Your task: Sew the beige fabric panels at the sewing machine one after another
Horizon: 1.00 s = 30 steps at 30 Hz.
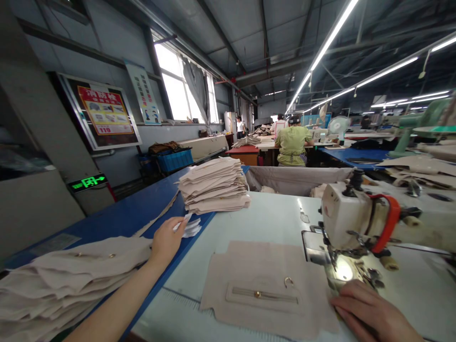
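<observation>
My left hand (166, 244) reaches out over the blue table, its fingers pinched on a small white label (182, 222). Beside it lies a little pile of similar white labels (193, 229). A beige fabric panel (249, 266) with a zipper (265, 295) and a metal D-shaped ring (288, 282) lies flat on the pale machine table. My right hand (372, 311) is closed on the panel's right edge, just in front of the lit needle area of the sewing machine (342, 218). Its fingertips partly cover that edge.
A tall stack of beige panels (215, 185) stands at the table's back. More panels (71, 275) are heaped at left on the blue table (124, 209). Behind is a cloth-lined bin (299, 178). A person in a yellow-green top (292, 142) sits farther off.
</observation>
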Motion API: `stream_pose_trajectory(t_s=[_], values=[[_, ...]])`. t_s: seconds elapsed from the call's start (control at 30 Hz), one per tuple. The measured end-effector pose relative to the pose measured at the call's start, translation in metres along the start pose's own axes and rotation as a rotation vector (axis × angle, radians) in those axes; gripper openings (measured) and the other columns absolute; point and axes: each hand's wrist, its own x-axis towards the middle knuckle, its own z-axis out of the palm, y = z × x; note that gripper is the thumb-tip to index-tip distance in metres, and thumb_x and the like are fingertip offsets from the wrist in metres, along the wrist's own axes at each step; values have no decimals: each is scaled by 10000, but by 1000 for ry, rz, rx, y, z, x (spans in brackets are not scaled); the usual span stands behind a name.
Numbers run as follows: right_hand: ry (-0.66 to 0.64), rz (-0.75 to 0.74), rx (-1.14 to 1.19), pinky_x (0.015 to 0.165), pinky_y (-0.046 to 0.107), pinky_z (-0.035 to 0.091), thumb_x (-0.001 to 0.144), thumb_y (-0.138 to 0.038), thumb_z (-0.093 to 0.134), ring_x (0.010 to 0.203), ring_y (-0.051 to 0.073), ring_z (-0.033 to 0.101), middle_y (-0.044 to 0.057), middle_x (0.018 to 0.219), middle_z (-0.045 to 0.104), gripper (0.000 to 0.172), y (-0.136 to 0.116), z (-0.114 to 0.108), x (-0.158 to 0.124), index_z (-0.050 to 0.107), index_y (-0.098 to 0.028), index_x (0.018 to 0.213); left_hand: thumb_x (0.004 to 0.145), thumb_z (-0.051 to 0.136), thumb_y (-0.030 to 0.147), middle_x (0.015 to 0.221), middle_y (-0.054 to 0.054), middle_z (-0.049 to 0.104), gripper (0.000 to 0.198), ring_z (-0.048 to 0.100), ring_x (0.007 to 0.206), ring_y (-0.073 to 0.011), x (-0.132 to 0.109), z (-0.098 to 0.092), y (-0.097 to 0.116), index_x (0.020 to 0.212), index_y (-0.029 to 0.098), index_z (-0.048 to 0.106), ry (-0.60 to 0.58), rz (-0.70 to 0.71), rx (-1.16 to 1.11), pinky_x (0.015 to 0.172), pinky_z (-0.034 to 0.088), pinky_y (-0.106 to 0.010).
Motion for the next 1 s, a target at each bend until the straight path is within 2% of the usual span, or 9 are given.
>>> stream_pose_trajectory(t_s=[0.13, 0.27, 0.33, 0.43, 0.53, 0.6, 0.7, 0.9, 1.0], values=[[-1, 49, 26, 683, 252, 512, 991, -184, 441, 764, 169, 628, 62, 818, 648, 244, -10, -5, 3, 672, -199, 915, 891, 381, 460, 1066, -83, 738, 359, 657, 1059, -289, -19, -5, 39, 873, 240, 663, 7, 112, -65, 966, 492, -385], [-5, 76, 33, 702, 307, 455, 998, -195, 406, 777, 191, 574, 68, 786, 617, 287, -15, -11, 5, 664, -177, 876, 903, 415, 445, 965, -44, 741, 319, 672, 953, -261, -54, 6, 107, 873, 272, 682, -160, 429, -201, 912, 516, -364], [18, 71, 40, 707, 319, 440, 987, -199, 415, 779, 196, 559, 71, 785, 619, 274, -14, -13, 4, 667, -173, 882, 925, 423, 378, 930, -40, 734, 292, 669, 905, -245, -75, 13, 146, 880, 272, 690, -248, 588, -238, 868, 524, -355], [28, 73, 39, 717, 326, 432, 961, -189, 444, 788, 201, 552, 71, 801, 632, 241, -12, -17, 2, 683, -173, 930, 937, 440, 242, 861, -52, 710, 266, 650, 835, -234, -104, 26, 197, 836, 244, 686, -312, 795, -176, 797, 523, -357], [-23, 78, 17, 725, 322, 428, 944, -178, 475, 783, 199, 545, 60, 798, 627, 214, -12, -19, 1, 689, -179, 938, 894, 500, 114, 793, -65, 672, 223, 631, 806, -247, -124, 42, 229, 775, 210, 662, -339, 958, -36, 759, 518, -371], [-62, 79, 4, 728, 314, 423, 935, -173, 499, 783, 195, 538, 54, 801, 621, 189, -12, -19, 1, 688, -180, 933, 867, 526, 62, 791, -69, 661, 210, 627, 804, -253, -130, 51, 236, 779, 195, 663, -350, 1007, 1, 752, 522, -380], [-89, 74, -8, 730, 306, 418, 929, -174, 518, 790, 193, 527, 52, 813, 615, 174, -11, -19, 3, 692, -178, 935, 878, 537, 57, 815, -68, 662, 203, 626, 794, -246, -133, 59, 236, 826, 188, 682, -347, 1008, -59, 737, 530, -379], [-95, 76, -20, 749, 302, 419, 946, -178, 520, 804, 192, 524, 50, 816, 610, 183, -9, -18, 3, 703, -173, 957, 930, 483, 81, 918, -71, 701, 236, 652, 857, -223, -130, 59, 229, 1013, 177, 682, -334, 1078, -312, 790, 553, -362], [-94, 74, -32, 749, 299, 418, 944, -179, 527, 807, 193, 527, 50, 813, 611, 178, -8, -16, 3, 705, -170, 943, 947, 430, 72, 904, -62, 706, 274, 659, 840, -195, -129, 61, 230, 976, 178, 681, -324, 1128, -395, 768, 565, -317]])
